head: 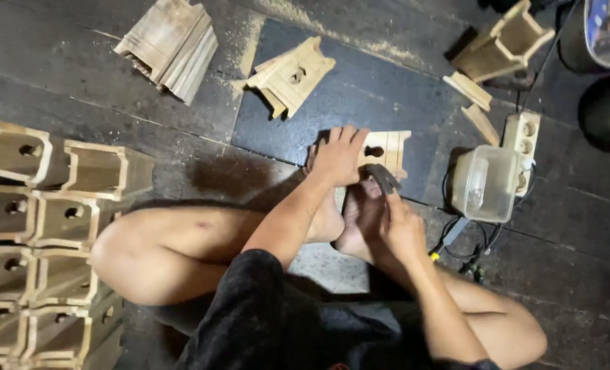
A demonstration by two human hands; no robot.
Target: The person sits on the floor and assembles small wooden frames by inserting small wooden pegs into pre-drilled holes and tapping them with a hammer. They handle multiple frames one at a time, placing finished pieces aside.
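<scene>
A small pale wooden board with grooves and a keyhole-shaped cutout (385,151) lies flat on a dark mat (359,96) on the dark plank floor (79,82), just in front of the person's bare feet (349,219). The left hand (338,156) rests spread over the board's left end, pressing it down. The right hand (401,223) pinches a dark curled strip of abrasive sheet (382,177) against the board's near edge. The person sits cross-legged in dark shorts. Just right of the board stands a clear plastic tub (486,183), with a white power strip (522,140) and tangled cables (466,243) beside it. Farther back lie a loose wooden piece (291,74), another stack (170,44) amid sawdust, and more pieces at upper right (503,44). Rows of finished wooden holders (41,233) are stacked at left.
</scene>
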